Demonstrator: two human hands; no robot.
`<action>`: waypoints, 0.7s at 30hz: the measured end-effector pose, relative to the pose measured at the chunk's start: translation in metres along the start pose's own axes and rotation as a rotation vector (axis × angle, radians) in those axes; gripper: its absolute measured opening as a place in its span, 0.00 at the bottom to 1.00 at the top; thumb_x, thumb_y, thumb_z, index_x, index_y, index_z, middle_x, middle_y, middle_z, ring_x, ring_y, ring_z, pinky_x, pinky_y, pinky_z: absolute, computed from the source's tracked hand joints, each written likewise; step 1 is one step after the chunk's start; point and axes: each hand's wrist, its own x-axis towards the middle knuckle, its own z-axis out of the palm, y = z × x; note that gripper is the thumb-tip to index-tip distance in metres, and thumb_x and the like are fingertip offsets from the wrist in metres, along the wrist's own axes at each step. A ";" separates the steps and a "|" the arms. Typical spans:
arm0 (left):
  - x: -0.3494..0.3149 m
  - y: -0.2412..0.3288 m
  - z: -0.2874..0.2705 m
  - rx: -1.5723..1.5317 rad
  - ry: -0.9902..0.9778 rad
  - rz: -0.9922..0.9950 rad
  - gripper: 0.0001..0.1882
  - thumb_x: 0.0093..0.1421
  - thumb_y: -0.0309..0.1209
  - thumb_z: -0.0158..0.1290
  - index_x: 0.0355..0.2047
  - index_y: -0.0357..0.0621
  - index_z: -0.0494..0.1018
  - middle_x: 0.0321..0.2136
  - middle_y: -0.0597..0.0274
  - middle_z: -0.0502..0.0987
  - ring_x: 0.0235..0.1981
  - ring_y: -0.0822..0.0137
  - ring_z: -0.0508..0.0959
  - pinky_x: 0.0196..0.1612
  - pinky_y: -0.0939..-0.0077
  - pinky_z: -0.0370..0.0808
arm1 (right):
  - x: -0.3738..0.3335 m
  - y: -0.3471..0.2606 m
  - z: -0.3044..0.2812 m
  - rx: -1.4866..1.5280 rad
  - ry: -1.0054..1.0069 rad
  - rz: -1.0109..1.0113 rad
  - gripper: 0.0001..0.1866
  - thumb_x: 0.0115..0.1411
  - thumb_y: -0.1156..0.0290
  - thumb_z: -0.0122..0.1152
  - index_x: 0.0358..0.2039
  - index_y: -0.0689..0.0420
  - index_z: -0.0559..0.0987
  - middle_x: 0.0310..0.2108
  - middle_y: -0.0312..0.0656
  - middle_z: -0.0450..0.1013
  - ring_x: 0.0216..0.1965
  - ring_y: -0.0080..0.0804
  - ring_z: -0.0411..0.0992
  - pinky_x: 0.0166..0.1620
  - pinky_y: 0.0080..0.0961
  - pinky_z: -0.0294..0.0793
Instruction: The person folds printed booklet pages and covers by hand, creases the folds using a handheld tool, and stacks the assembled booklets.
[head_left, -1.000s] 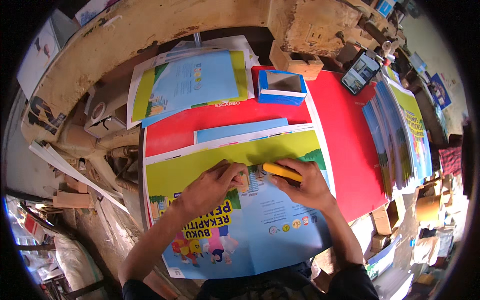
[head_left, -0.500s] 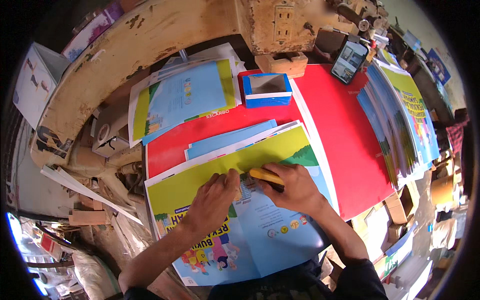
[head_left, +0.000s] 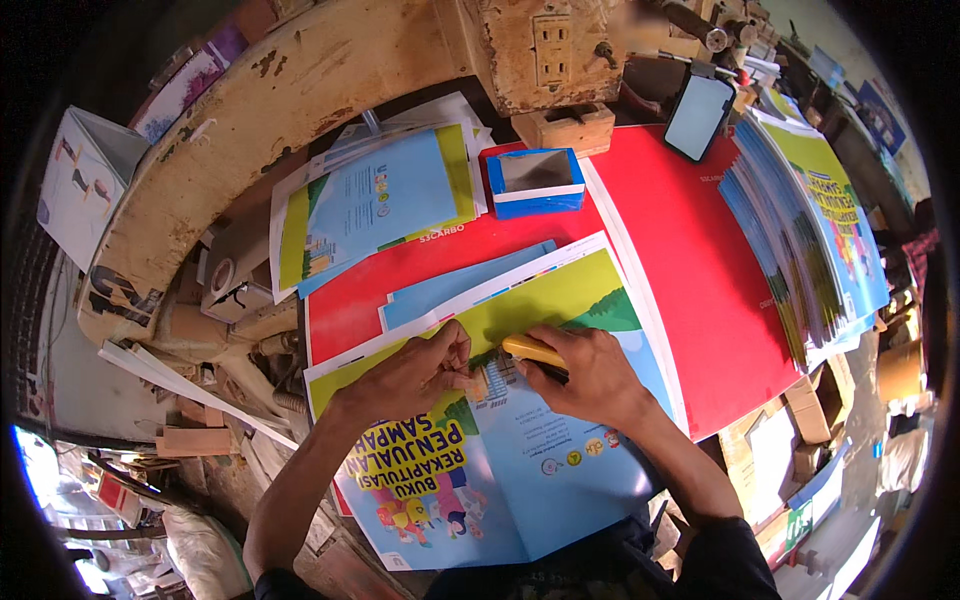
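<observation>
An unfolded printed cover sheet point(head_left: 560, 480), light blue and olive green with cartoon figures, lies across the near part of the work surface, a crease down its middle. My right hand point(head_left: 595, 380) is closed round a yellow-and-black hand tool point(head_left: 535, 349), its tip over the sheet near the crease; its exact kind is partly hidden by my fingers. Just left of the tool, my left hand point(head_left: 425, 372) hovers over or rests on the sheet, with its fingers curled in and the thumb toward the tool. Whether something small is pinched there cannot be made out.
Red boards point(head_left: 700, 290) underlie the sheet. A blue open box point(head_left: 538, 205) stands beyond it, before a wooden block point(head_left: 565, 128). A phone point(head_left: 697, 118) stands upright at the far right. Printed covers point(head_left: 375, 195) lie far left; a tall stack of booklets point(head_left: 800, 230) is at right.
My left hand has shifted left and its fingers have curled away from the tool. My right hand keeps its grip. The phone's screen has turned pale, and the view has shifted slightly.
</observation>
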 end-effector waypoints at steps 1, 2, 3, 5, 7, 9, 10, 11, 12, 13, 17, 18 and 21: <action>0.001 -0.001 0.000 -0.036 -0.007 0.007 0.17 0.65 0.27 0.61 0.44 0.38 0.62 0.31 0.52 0.77 0.37 0.53 0.83 0.41 0.60 0.77 | -0.001 0.001 0.001 0.002 0.009 0.002 0.15 0.57 0.69 0.69 0.43 0.61 0.82 0.31 0.52 0.81 0.29 0.52 0.80 0.36 0.39 0.81; 0.002 -0.001 0.001 -0.036 -0.012 0.008 0.17 0.65 0.27 0.61 0.44 0.38 0.62 0.31 0.52 0.77 0.37 0.53 0.83 0.41 0.60 0.77 | -0.002 0.002 0.000 0.003 0.012 0.006 0.15 0.57 0.69 0.69 0.43 0.61 0.82 0.31 0.52 0.81 0.29 0.52 0.80 0.36 0.39 0.81; 0.002 -0.002 0.003 -0.044 -0.016 0.019 0.16 0.65 0.26 0.60 0.43 0.38 0.62 0.32 0.51 0.79 0.37 0.53 0.84 0.41 0.61 0.77 | -0.002 0.003 -0.002 0.000 -0.001 0.004 0.15 0.57 0.69 0.69 0.43 0.61 0.82 0.31 0.52 0.81 0.29 0.51 0.80 0.36 0.39 0.81; 0.001 0.006 0.001 -0.045 -0.018 0.021 0.15 0.64 0.25 0.60 0.42 0.38 0.63 0.32 0.51 0.80 0.37 0.54 0.84 0.41 0.61 0.78 | -0.002 0.001 -0.003 0.007 -0.014 -0.004 0.15 0.57 0.69 0.69 0.43 0.61 0.82 0.31 0.52 0.81 0.29 0.51 0.80 0.36 0.39 0.81; 0.000 0.018 0.000 -0.089 -0.002 -0.110 0.15 0.64 0.23 0.60 0.45 0.37 0.66 0.35 0.50 0.84 0.37 0.56 0.86 0.41 0.62 0.80 | -0.001 -0.003 -0.004 -0.009 -0.024 -0.012 0.14 0.57 0.70 0.69 0.43 0.61 0.82 0.31 0.51 0.81 0.29 0.51 0.81 0.36 0.39 0.81; -0.002 0.013 0.005 -0.133 0.049 -0.120 0.17 0.64 0.23 0.60 0.48 0.38 0.67 0.36 0.50 0.85 0.38 0.57 0.87 0.41 0.63 0.81 | 0.000 -0.003 -0.003 -0.003 -0.037 -0.017 0.14 0.57 0.70 0.69 0.43 0.61 0.82 0.31 0.51 0.81 0.29 0.51 0.81 0.36 0.38 0.81; -0.004 0.011 0.007 -0.170 0.098 -0.122 0.18 0.63 0.23 0.60 0.52 0.38 0.68 0.37 0.50 0.86 0.39 0.59 0.87 0.42 0.64 0.82 | 0.000 -0.003 -0.003 0.000 -0.041 -0.021 0.15 0.57 0.70 0.69 0.44 0.61 0.82 0.31 0.51 0.81 0.29 0.51 0.81 0.36 0.38 0.81; -0.008 0.010 0.007 -0.170 0.099 -0.123 0.18 0.63 0.23 0.60 0.52 0.38 0.68 0.37 0.50 0.86 0.39 0.59 0.87 0.42 0.64 0.82 | 0.000 -0.002 -0.002 0.001 -0.042 -0.022 0.15 0.57 0.70 0.69 0.44 0.61 0.82 0.31 0.51 0.81 0.29 0.51 0.81 0.36 0.38 0.81; -0.012 0.009 0.007 -0.183 0.207 -0.131 0.20 0.63 0.23 0.61 0.54 0.40 0.68 0.36 0.52 0.86 0.40 0.61 0.87 0.43 0.65 0.82 | -0.001 0.001 0.000 -0.007 -0.032 -0.022 0.15 0.57 0.70 0.69 0.44 0.61 0.82 0.31 0.51 0.81 0.30 0.51 0.81 0.35 0.38 0.81; -0.017 0.010 0.009 -0.198 0.313 -0.140 0.22 0.62 0.24 0.62 0.56 0.41 0.69 0.36 0.53 0.86 0.41 0.63 0.87 0.44 0.66 0.82 | -0.003 0.003 0.001 -0.016 -0.023 -0.021 0.15 0.57 0.70 0.69 0.44 0.61 0.82 0.31 0.51 0.81 0.30 0.51 0.81 0.35 0.38 0.81; -0.037 0.024 0.030 -0.173 0.349 -0.146 0.24 0.61 0.25 0.64 0.55 0.42 0.69 0.34 0.55 0.87 0.41 0.63 0.88 0.44 0.68 0.81 | 0.000 -0.001 0.001 -0.019 -0.042 -0.011 0.16 0.57 0.70 0.69 0.45 0.61 0.81 0.31 0.51 0.81 0.30 0.52 0.81 0.35 0.39 0.81; -0.039 0.027 0.038 -0.099 0.426 -0.124 0.25 0.60 0.24 0.65 0.56 0.43 0.69 0.34 0.57 0.87 0.41 0.63 0.88 0.45 0.69 0.81 | 0.000 -0.001 0.001 -0.010 -0.029 -0.025 0.16 0.58 0.68 0.68 0.46 0.58 0.81 0.31 0.50 0.80 0.30 0.52 0.80 0.35 0.41 0.81; -0.036 0.024 0.060 -0.113 0.540 -0.111 0.28 0.57 0.20 0.65 0.56 0.44 0.68 0.34 0.59 0.87 0.39 0.62 0.88 0.46 0.71 0.80 | -0.003 -0.001 0.000 -0.029 0.021 -0.072 0.15 0.58 0.66 0.66 0.46 0.56 0.81 0.30 0.49 0.80 0.29 0.52 0.80 0.35 0.44 0.80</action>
